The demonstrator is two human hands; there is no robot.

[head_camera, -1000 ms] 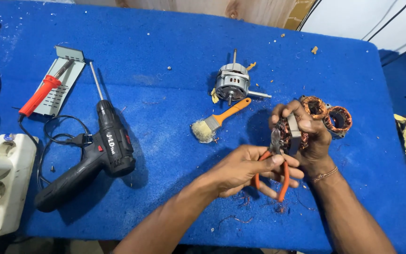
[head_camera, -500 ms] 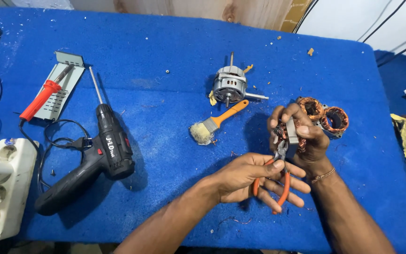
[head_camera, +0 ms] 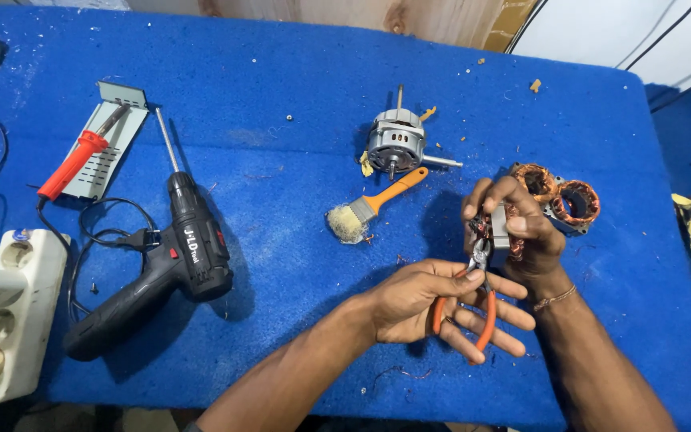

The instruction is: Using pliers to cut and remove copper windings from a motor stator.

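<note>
While the blue table (head_camera: 281, 96) bears the black drill (head_camera: 161, 264) and the motor (head_camera: 394, 144), we grip a small wound stator (head_camera: 499, 234) above its right part, near two copper coils (head_camera: 561, 196). Our right hand (head_camera: 517, 232) clamps its stiff, probably weighty metal sides; the thin copper wire looks fragile. Our left hand (head_camera: 433, 308) closes on orange-handled pliers (head_camera: 473, 308), whose tip touches the windings.

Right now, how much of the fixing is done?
Already done: the motor lies apart on the blue table. In hand: the left hand works orange pliers on a wound part in the right hand. Left: copper coils wait untouched.
</note>
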